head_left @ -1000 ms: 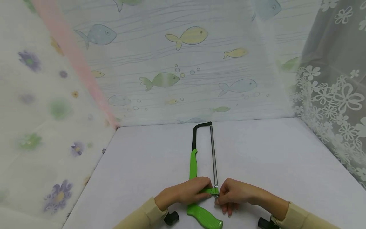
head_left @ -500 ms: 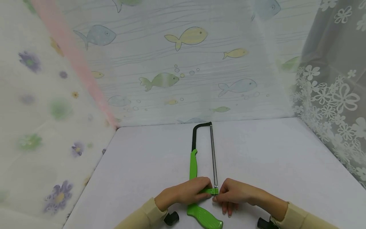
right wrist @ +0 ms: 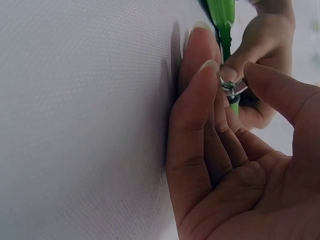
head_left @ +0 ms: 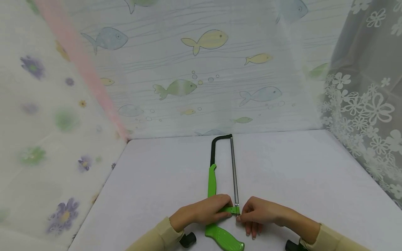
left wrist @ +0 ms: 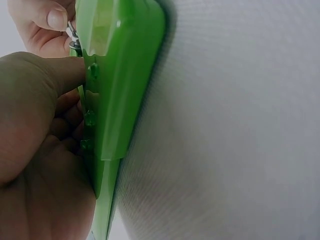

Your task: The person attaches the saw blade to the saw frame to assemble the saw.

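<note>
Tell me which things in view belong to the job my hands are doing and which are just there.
Part of the job:
- hacksaw, held by the left hand
- its blade
- metal fitting, at the right hand's fingertips

Just there:
- white tabletop, only a support
- fish-print curtain
- flower-print curtain
- grey lace curtain

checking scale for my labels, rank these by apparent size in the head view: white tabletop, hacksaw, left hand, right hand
1. White tabletop
2. Hacksaw, by overall span
3. Left hand and right hand: too alike to rank
</note>
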`<state>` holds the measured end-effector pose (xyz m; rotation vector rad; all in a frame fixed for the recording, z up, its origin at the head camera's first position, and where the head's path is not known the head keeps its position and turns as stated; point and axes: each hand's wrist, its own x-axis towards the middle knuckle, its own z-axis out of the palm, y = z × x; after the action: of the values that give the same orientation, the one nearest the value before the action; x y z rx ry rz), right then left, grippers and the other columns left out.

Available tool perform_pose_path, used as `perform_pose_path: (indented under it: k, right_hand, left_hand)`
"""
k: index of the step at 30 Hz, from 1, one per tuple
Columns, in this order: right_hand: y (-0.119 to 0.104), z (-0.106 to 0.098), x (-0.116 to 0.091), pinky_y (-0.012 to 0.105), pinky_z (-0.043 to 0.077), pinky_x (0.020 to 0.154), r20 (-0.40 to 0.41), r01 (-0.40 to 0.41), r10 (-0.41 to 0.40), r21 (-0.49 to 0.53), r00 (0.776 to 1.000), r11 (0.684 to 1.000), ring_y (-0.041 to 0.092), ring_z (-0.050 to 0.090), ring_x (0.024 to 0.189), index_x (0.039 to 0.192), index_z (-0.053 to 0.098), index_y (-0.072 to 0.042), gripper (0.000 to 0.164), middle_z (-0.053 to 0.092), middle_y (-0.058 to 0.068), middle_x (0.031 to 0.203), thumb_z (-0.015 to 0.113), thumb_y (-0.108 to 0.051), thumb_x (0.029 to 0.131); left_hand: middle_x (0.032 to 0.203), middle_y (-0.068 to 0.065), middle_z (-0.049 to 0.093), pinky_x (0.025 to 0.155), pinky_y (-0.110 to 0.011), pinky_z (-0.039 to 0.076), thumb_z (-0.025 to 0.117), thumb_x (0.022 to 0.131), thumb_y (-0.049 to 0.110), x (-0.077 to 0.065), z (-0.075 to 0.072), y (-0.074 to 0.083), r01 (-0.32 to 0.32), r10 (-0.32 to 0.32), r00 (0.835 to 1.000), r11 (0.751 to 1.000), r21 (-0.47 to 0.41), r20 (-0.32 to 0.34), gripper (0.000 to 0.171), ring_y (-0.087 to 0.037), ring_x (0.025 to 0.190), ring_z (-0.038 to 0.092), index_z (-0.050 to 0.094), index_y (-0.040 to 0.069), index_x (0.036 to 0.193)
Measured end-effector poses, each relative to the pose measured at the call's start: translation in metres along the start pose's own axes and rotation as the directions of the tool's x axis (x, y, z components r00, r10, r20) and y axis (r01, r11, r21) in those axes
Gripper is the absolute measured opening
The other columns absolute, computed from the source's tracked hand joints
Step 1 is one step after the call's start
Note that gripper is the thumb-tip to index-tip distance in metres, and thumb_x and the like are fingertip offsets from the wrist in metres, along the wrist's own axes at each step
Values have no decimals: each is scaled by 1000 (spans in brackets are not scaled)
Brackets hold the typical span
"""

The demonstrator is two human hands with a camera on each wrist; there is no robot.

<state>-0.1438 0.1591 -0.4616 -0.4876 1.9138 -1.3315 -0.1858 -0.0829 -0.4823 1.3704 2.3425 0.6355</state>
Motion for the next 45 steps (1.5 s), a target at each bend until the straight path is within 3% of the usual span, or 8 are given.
perform_pose_path:
  k: [12, 25, 34, 45]
  right_hand:
    - [4, -2, -2, 20, 45, 45, -16, 15, -15, -10, 1000, 1000, 10, 63, 51, 82, 72, 1, 21, 71, 12, 67, 69, -15, 96]
    - [3, -2, 1, 21, 41, 43, -30, 22, -23, -39, 999, 999, 9, 61, 48, 76, 67, 6, 26, 62, 3, 60, 67, -11, 96]
    - [1, 0, 4, 20, 41, 43, -33, 2, -4, -57, 999, 998, 9, 60, 47, 77, 70, 4, 22, 64, 5, 61, 70, -10, 94]
    - [-5, 4, 5, 19, 38, 41, -45, -29, 26, -65, 999, 997, 8, 58, 45, 70, 69, 8, 45, 64, 3, 57, 74, -30, 94]
  left_hand:
    - [102, 13, 57, 82, -15, 44, 59, 106, 24, 0, 0, 0, 5, -5, 1000, 1000, -6, 3, 11, 3, 92, 50, 59, 15, 111]
    - [103, 12, 56, 82, -15, 44, 58, 106, 26, 0, 0, 0, 4, -4, 1000, 1000, 0, 4, 12, 2, 92, 50, 58, 15, 112]
    - [101, 12, 56, 81, -14, 43, 57, 107, 25, 0, 0, -1, -13, 13, 1000, 1000, 3, 2, 10, 2, 90, 49, 58, 15, 111]
    - [102, 11, 57, 80, -15, 44, 59, 106, 23, 0, -1, 1, -8, 8, 1000, 1000, -6, 4, 10, 1, 90, 50, 58, 15, 111]
